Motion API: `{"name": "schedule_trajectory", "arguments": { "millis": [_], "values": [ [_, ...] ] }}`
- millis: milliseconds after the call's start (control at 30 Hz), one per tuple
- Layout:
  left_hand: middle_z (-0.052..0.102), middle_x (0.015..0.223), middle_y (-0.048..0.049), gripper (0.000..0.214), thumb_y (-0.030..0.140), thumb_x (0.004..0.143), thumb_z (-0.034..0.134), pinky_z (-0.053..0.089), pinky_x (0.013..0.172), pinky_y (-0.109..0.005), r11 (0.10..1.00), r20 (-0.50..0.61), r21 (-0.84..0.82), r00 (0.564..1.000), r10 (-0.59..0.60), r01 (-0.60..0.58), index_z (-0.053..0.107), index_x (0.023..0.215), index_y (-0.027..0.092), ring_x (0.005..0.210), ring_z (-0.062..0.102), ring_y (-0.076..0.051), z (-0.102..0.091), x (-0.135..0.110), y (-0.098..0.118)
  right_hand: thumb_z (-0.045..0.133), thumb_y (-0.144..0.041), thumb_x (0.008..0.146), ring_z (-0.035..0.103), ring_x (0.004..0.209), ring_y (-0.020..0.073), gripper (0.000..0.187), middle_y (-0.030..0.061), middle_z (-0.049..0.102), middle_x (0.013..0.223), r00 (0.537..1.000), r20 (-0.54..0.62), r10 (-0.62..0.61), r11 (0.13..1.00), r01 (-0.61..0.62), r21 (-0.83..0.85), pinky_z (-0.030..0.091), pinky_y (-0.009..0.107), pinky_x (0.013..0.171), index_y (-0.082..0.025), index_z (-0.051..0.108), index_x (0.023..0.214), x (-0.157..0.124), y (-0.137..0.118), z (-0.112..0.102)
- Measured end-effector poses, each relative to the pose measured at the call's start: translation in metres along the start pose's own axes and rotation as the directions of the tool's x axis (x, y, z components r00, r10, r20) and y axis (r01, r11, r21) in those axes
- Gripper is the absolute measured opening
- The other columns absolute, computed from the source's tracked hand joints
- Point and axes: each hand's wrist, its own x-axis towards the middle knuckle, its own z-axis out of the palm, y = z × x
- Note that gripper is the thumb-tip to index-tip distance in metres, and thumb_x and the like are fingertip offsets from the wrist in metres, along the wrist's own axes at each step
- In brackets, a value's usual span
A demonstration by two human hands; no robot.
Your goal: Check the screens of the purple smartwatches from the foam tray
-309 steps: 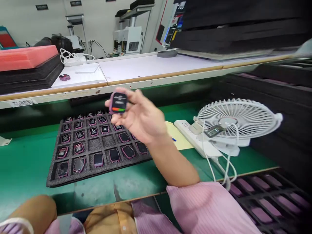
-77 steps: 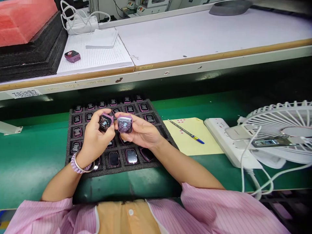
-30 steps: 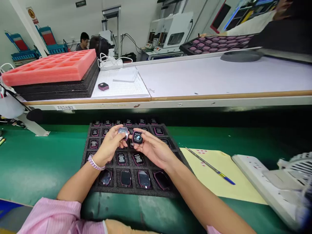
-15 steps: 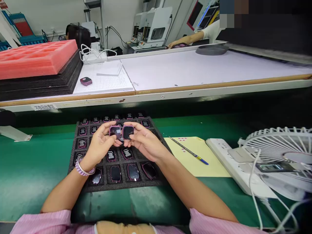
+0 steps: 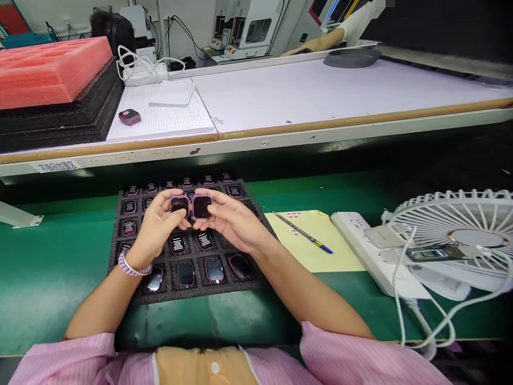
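Two purple-rimmed watch cases with dark screens are held side by side above a black foam tray point(image 5: 160, 294). My left hand point(image 5: 157, 224) is closed on the left watch case point(image 5: 179, 204), thumb across its lower edge. In my right hand point(image 5: 234, 218) the other watch case point(image 5: 201, 206) is gripped between thumb and fingers. Below them, the tray's pockets hold many similar cases. Several in the upper rows show white text on their screens, while a front-row case point(image 5: 185, 274) is dark. My hands and forearms hide part of the tray.
A pen point(image 5: 304, 233) lies on a yellow sheet point(image 5: 336, 256) at the right. Beyond it are a white power strip point(image 5: 360, 251) and a white fan point(image 5: 452, 230) with cables. The raised shelf holds red foam point(image 5: 60, 75), papers point(image 5: 172, 120) and a purple device point(image 5: 130, 116). Another person's arm point(image 5: 316, 43) reaches in behind.
The whole view has shifted, so everything sits slightly higher and further left. Both hands keep their watch cases side by side; the screens, paler before, look darker now.
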Motion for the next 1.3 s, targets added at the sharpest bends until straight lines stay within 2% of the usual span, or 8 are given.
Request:
{"name": "schedule_trajectory", "arguments": {
  "millis": [100,200,333,533,700,867,1067,1300],
  "values": [
    [0.067,0.098,-0.0010,0.050,0.028,0.073,0.083,0.054,0.067,-0.021,0.995,-0.075,0.070,0.994,0.075,-0.070,0.064,0.118,0.020,0.079,0.064,-0.012,-0.0025,0.0024,-0.0038,0.090,-0.038,0.088,0.080,0.090,0.0199,0.056,0.0030,0.079,0.104,0.998,0.038,0.046,0.998,-0.048,0.037,0.064,0.032,0.087,-0.025,0.065,0.136,-0.0010,0.0010,0.0014],
    [0.065,0.096,0.0000,0.042,0.027,0.076,0.078,0.052,0.079,-0.025,0.980,-0.108,0.172,0.986,0.125,-0.105,0.068,0.116,0.021,0.087,0.061,-0.014,-0.0050,0.0022,-0.0057,0.094,-0.041,0.085,0.080,0.092,0.0207,0.054,0.0019,0.077,0.114,0.997,0.067,0.044,0.999,-0.046,0.019,0.065,0.036,0.092,-0.028,0.069,0.131,-0.0021,0.0031,0.0030],
    [0.066,0.098,-0.0007,0.041,0.025,0.080,0.072,0.050,0.088,-0.029,0.950,-0.079,0.285,0.985,0.154,-0.126,0.068,0.121,0.022,0.092,0.061,-0.016,-0.0060,-0.0006,-0.0063,0.096,-0.042,0.084,0.079,0.084,0.0176,0.047,-0.0010,0.074,0.105,0.997,0.071,0.005,1.000,-0.005,-0.004,0.066,0.033,0.086,-0.028,0.070,0.121,-0.0023,0.0061,0.0040],
    [0.066,0.125,-0.0075,0.058,0.031,0.080,0.073,0.053,0.093,-0.031,0.945,-0.052,0.293,0.985,0.167,-0.145,0.057,0.135,0.021,0.106,0.065,-0.020,-0.0045,-0.0019,-0.0092,0.096,-0.046,0.083,0.078,0.082,0.0167,0.053,-0.0028,0.073,0.098,0.999,0.029,-0.018,1.000,0.017,0.020,0.065,0.030,0.082,-0.029,0.068,0.125,-0.0007,0.0052,0.0035],
    [0.066,0.127,-0.0088,0.053,0.030,0.079,0.073,0.052,0.098,-0.033,0.918,-0.070,0.349,0.972,0.225,-0.188,0.059,0.129,0.020,0.110,0.065,-0.021,-0.0045,-0.0012,-0.0094,0.094,-0.041,0.086,0.074,0.074,0.0133,0.051,-0.0046,0.073,0.091,0.999,0.039,-0.001,0.998,-0.001,0.064,0.061,0.025,0.074,-0.031,0.069,0.129,-0.0003,0.0041,0.0032],
    [0.069,0.117,-0.0069,0.045,0.026,0.078,0.072,0.054,0.093,-0.032,0.920,-0.067,0.332,0.967,0.244,-0.209,0.061,0.121,0.020,0.105,0.068,-0.020,-0.0027,-0.0013,-0.0057,0.093,-0.038,0.085,0.073,0.079,0.0153,0.051,-0.0022,0.074,0.101,0.999,0.031,0.011,0.999,-0.013,0.053,0.062,0.031,0.081,-0.030,0.069,0.129,-0.0014,0.0028,0.0042],
    [0.066,0.103,-0.0034,0.044,0.027,0.077,0.071,0.055,0.083,-0.029,0.918,-0.072,0.328,0.963,0.258,-0.221,0.062,0.119,0.020,0.091,0.066,-0.017,0.0013,-0.0045,-0.0017,0.093,-0.042,0.084,0.070,0.074,0.0147,0.049,-0.0031,0.070,0.096,0.998,0.059,-0.018,0.999,0.016,0.031,0.059,0.029,0.073,-0.030,0.068,0.124,-0.0028,0.0017,0.0066],
    [0.064,0.099,-0.0024,0.040,0.027,0.079,0.069,0.054,0.082,-0.029,0.892,-0.048,0.370,0.953,0.298,-0.260,0.061,0.118,0.021,0.088,0.065,-0.017,0.0026,-0.0055,-0.0027,0.090,-0.043,0.085,0.067,0.071,0.0152,0.048,-0.0024,0.068,0.096,0.998,0.067,0.008,1.000,-0.007,-0.018,0.058,0.033,0.073,-0.029,0.066,0.124,-0.0048,0.0013,0.0079]
  ]
}}
